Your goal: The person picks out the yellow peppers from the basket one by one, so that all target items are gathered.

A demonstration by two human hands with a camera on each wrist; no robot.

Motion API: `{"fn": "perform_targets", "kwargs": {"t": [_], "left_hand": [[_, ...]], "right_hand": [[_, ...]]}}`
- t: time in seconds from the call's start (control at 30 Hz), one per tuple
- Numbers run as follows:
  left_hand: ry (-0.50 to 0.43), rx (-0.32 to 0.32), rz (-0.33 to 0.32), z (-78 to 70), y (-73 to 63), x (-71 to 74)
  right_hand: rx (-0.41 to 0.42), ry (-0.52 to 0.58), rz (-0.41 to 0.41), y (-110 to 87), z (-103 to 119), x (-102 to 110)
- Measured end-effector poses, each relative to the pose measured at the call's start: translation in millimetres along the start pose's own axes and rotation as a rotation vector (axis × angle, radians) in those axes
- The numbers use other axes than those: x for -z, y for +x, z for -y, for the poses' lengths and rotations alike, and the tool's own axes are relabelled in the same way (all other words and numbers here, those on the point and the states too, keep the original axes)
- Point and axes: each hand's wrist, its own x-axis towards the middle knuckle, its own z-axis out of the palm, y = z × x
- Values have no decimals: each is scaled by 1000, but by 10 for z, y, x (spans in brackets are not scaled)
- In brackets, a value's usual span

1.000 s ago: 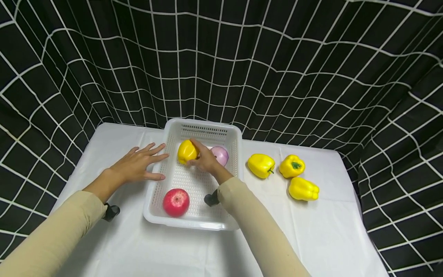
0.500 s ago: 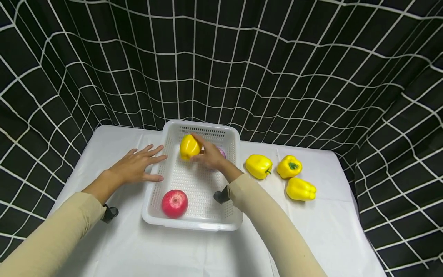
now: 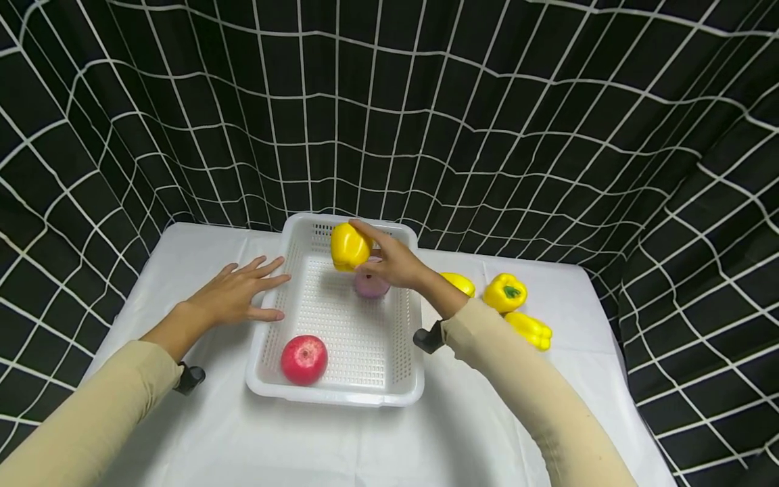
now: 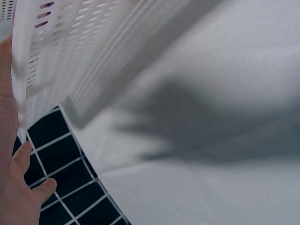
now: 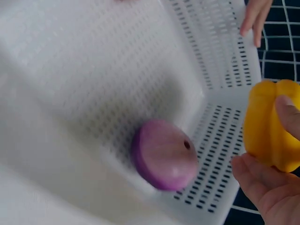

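Note:
My right hand [image 3: 395, 262] grips a yellow bell pepper [image 3: 350, 247] between thumb and fingers, raised above the back part of a white perforated plastic basket [image 3: 333, 398]. Below that hand, a purple round fruit or vegetable [image 5: 164, 154] with a small dark hole lies on the basket floor. A red round fruit [image 3: 304, 360] sits in the basket's near left corner. At the basket's left rim, my left hand [image 3: 237, 294] has its fingers spread and straight. In the left wrist view, part of this hand [image 4: 21, 187] shows by the basket's wall.
To the right of the basket, several yellow bell peppers [image 3: 506, 292] lie on the white-covered table [image 3: 316, 446], partly hidden by my right forearm. A black curtain with a white grid [image 3: 389, 122] hangs behind and at both sides.
My right hand has lifted the yellow bell pepper off the basket floor and moved it up and to the right. The left hand holds nearly the same place.

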Motion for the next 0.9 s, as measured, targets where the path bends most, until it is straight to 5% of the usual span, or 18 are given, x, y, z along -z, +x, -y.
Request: {"fn": "perform_targets", "kwargs": {"t": [0.4, 0.9], "left_hand": [[-4, -13, -15, -49, -30, 33], [4, -18, -19, -55, -40, 40]], "right_hand": [[27, -79, 62, -422, 117, 485], [-50, -91, 58, -1075, -3, 845]]}}
